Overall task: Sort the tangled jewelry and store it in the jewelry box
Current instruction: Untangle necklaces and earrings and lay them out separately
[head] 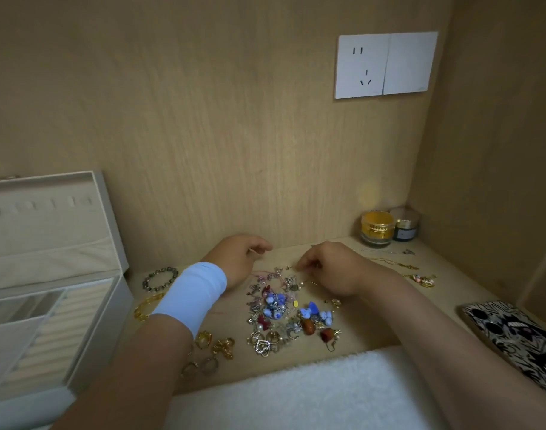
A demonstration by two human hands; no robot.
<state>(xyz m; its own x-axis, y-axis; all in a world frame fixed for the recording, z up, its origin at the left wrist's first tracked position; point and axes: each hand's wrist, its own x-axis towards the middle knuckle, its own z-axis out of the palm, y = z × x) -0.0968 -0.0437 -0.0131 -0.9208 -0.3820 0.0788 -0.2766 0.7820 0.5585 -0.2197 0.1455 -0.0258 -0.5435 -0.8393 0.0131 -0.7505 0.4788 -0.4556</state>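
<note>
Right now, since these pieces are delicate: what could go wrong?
Your left hand and right hand each pinch fine strands at the tangled pile of colourful beaded jewelry; pulling apart may tighten knots or snap them. Your left forearm lies beside the gold rings near the front edge and could sweep them off.

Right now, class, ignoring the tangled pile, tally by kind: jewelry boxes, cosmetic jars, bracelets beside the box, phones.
Jewelry box: 1
Cosmetic jars: 2 (gold jar, dark jar)
Bracelets: 2 (beaded bracelet, amber chain bracelet)
Phone: 1
Total: 6
</note>
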